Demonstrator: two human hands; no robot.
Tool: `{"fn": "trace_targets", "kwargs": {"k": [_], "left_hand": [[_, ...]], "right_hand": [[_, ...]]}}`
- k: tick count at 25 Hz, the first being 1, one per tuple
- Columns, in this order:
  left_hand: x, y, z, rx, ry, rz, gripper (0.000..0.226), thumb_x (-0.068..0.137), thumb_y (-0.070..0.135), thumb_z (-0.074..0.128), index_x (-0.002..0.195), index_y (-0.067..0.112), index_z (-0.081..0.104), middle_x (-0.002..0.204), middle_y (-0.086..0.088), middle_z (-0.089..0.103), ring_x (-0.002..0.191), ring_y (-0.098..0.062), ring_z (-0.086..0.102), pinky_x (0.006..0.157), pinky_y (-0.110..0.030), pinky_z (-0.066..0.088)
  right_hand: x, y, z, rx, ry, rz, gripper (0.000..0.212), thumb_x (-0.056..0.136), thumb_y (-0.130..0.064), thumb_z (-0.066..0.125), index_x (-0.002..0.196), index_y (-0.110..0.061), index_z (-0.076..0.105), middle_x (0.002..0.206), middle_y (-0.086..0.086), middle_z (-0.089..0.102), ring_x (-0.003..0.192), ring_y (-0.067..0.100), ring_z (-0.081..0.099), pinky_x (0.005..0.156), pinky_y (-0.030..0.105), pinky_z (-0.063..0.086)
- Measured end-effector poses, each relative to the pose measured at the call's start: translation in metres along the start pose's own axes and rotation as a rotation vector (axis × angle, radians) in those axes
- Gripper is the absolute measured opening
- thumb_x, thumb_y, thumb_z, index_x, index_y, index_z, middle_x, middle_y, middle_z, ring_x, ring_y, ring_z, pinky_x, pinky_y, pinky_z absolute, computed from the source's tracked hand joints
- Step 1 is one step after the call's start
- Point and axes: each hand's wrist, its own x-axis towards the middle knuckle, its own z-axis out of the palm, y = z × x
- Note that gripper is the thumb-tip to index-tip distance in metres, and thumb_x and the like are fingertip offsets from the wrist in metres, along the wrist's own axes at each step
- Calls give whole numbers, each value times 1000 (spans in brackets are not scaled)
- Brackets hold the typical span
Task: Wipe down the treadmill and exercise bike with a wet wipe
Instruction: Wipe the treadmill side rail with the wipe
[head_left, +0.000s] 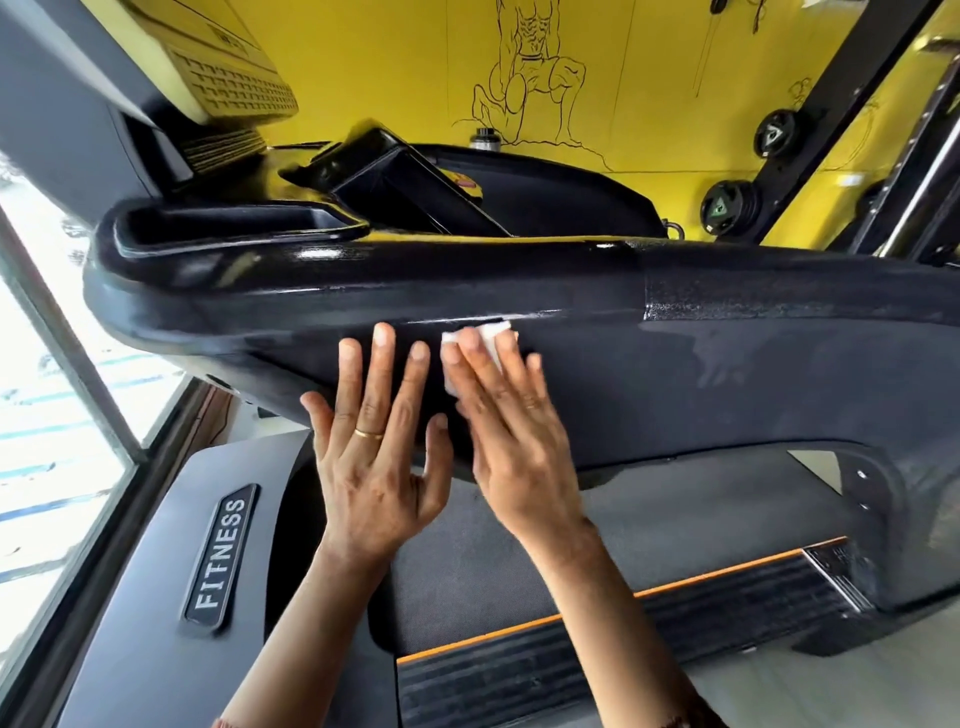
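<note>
The black treadmill console (675, 364) fills the middle of the head view, seen from close below its front panel. My right hand (511, 431) lies flat on that panel, straight fingers pressing a folded white wet wipe (491, 335) against it; only the wipe's upper edge and left corner show past the fingers. My left hand (376, 441) rests flat on the same panel just to the left, fingers spread, a gold ring on one finger. A glossy wet streak runs along the rail above the wipe. No exercise bike is in view.
The treadmill belt (519, 561) and an orange-edged side step (649, 629) lie below the console. A "FITNESS" badge (221, 556) sits on the left cover. A window is at the left. A yellow wall with weight plates (724, 208) stands behind.
</note>
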Motion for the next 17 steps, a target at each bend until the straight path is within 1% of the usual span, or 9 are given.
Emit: {"fn": "trace_targets", "kwargs": {"k": [2,5,6,7,10,11,12,15,17], "left_hand": [[2,3,1,-2,9,-5,47,93,22,45,136,5,42,158,-5,18,147,-16,7,118,-36,-8],[7,9,2,-7,22,7,46,93,21,46,135,4,42,145,-11,37,147,-16,11,117,-37,-7],[10,11,3,-9,22,17,46,93,20,46,135,3,42,144,-11,39,146,-17,12,117,-37,-6],[12,13,4,-14,20,26,46,92,20,46,135,2,42,142,-12,40,146,-17,13,118,-37,-6],[20,21,6,-44,8,42,48,92,19,46,136,2,41,142,-14,39,146,-18,15,118,-36,-4],[22,23,7,-49,3,46,48,92,19,47,136,2,42,143,-14,39,146,-19,16,118,-37,-2],[24,27,8,-52,-3,52,47,91,18,48,136,2,43,143,-15,39,145,-22,19,118,-37,0],[32,39,10,-77,-31,103,45,89,14,52,131,-2,51,140,-21,44,137,-34,32,118,-40,9],[40,50,18,-105,-55,153,43,88,11,54,129,-4,54,138,-22,46,135,-36,35,118,-41,14]], "right_hand": [[-8,26,-9,-101,54,27,44,102,-6,35,145,-14,32,151,-5,31,145,10,12,119,36,14],[-13,43,-21,58,305,490,42,103,-9,30,144,-3,32,152,2,26,146,17,10,120,39,11],[-6,36,-22,101,322,541,41,103,-10,31,143,0,31,152,8,27,145,21,12,120,42,12],[5,27,-21,134,280,481,40,103,-10,32,141,1,32,150,12,30,145,24,15,119,44,13],[34,9,-27,164,7,39,37,102,-10,36,137,-1,42,146,10,38,142,22,24,118,41,15],[39,19,-34,115,-17,-8,37,101,-10,37,137,-2,45,145,10,41,141,22,27,118,40,16],[40,38,-41,63,14,35,37,101,-8,38,136,-2,46,144,12,44,140,24,30,118,40,16],[27,97,-68,25,222,445,38,100,-4,36,137,2,45,145,16,41,141,28,29,120,43,14],[24,94,-70,46,227,500,41,100,-4,36,140,0,39,148,12,33,142,29,23,120,44,11]]}}
